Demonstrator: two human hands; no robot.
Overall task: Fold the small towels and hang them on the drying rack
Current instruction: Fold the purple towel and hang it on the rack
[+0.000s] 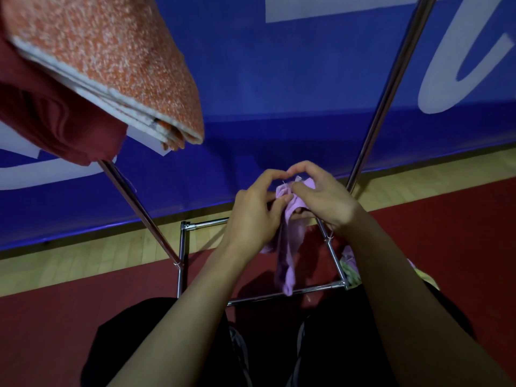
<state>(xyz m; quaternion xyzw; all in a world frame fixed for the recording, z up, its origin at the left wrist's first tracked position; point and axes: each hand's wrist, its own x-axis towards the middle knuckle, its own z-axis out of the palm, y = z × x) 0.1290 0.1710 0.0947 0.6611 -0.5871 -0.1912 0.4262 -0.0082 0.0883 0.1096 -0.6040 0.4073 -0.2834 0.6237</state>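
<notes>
Together both hands (pixel 290 208) pinch the unmarked purple towel (pixel 289 255)

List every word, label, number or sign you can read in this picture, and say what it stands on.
None can be read.
Blue banner: large white shapes, cropped, perhaps parts of letters; no word is legible.
Purple towel: a small white tag near the hands, too small to read.

No legible text. Blue banner (pixel 279 88) behind the rack carries large white lettering, cropped by the frame edges: only curved fragments at right and lower left, a white block at top. No letter can be made out.
</notes>
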